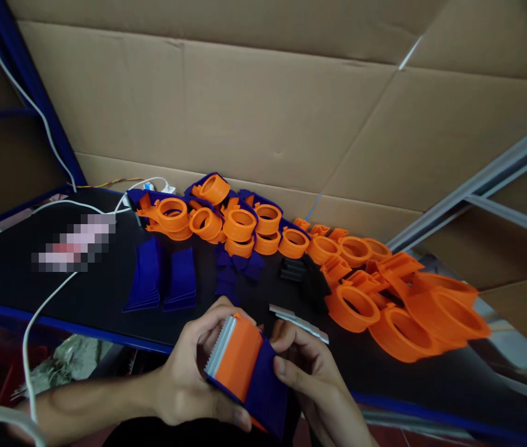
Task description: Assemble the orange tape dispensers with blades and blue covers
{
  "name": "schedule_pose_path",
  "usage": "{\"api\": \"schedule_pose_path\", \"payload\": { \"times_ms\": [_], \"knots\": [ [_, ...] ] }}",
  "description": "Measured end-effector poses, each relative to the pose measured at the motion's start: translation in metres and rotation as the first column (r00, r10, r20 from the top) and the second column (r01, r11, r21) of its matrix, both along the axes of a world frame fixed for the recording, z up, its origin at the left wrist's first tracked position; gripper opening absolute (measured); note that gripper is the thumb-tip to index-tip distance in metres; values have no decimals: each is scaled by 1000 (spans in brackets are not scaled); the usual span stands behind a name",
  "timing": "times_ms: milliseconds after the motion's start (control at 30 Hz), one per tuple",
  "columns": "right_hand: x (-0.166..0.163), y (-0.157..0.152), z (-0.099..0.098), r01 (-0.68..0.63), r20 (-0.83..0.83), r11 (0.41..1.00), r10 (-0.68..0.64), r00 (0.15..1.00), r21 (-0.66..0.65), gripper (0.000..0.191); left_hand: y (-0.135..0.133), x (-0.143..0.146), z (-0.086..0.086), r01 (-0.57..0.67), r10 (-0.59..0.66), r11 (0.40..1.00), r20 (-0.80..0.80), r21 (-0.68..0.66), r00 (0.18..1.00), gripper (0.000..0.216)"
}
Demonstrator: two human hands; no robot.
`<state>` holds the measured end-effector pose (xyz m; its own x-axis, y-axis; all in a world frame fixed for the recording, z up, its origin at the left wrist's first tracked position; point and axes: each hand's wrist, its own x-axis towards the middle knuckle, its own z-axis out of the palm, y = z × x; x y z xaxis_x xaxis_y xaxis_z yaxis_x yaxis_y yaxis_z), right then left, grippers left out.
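- Ok, our L hand point(184, 372) is wrapped round the orange body point(238, 357), which sits just past the table's near edge w/ a grey toothed strip point(220, 346) along one side.
- Our R hand point(312, 369) is narrow, thumb + finger at the edge of the blue panel point(265, 388) lying against the orange; can't tell what the hidden fingers do.
- Main risk, we'd judge: teeth nicking our L fingers, b/c they curl right near them; a hard squeeze or slip could do it.
- Panel could prob. bend or seat crooked if we push one edge only.
- If our hold slips, the unit could drop to the floor, b/c no tabletop is under it.
- Loose metal strip point(300, 323) is by our R fingers; can't tell if touching. A knuckle could knock it.
- Farther R: loose orange rings point(354, 308), crowded, w/ black pcs point(292, 269) beside them; they limit reach that way.
- Behind: row of orange/blue units point(239, 225) near the cardboard wall point(244, 105).
- Ahead-L: two blue stacks point(180, 279); white cable point(35, 329) hangs over the table edge near our L forearm, a poss. snag.
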<state>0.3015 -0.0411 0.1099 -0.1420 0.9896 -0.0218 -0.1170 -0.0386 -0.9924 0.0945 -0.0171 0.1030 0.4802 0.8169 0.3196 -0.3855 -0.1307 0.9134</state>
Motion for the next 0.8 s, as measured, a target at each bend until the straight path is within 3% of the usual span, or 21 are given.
{"api": "schedule_pose_path", "payload": {
  "times_ms": [233, 333, 400, 467, 533, 567, 667, 800],
  "knots": [
    [3, 3, 6, -5, 82, 999, 1, 997, 49, 31, 4, 1, -3, 84, -84, 996, 79, 8, 993, 71],
    [5, -2, 8, 19, 320, 973, -94, 943, 228, 22, 0, 4, -6, 123, -105, 986, 153, -113, 983, 72],
    [8, -10, 8, 1, 525, 895, -263, 809, 446, 18, -2, 7, -9, 74, -29, 973, 204, -218, 978, 66],
    [10, -20, 8, -134, 646, 780, -394, 654, 611, 41, -3, 11, -11, -1, 79, 951, 243, -308, 967, 56],
    [11, -27, 7, -288, 700, 682, -458, 548, 672, 60, -3, 15, -14, -50, 156, 922, 252, -383, 955, 43],
    [13, -29, 7, -338, 717, 656, -475, 510, 674, 59, -3, 17, -16, -55, 171, 911, 252, -410, 952, 37],
    [21, -21, 17, -356, 744, 666, -489, 455, 655, 43, 0, 24, -20, -17, 150, 905, 281, -426, 948, 34],
    [53, 22, 55, -263, 758, 726, -522, 392, 636, 30, 8, 26, -27, 78, 50, 928, 331, -365, 942, 47]
  ]
}}
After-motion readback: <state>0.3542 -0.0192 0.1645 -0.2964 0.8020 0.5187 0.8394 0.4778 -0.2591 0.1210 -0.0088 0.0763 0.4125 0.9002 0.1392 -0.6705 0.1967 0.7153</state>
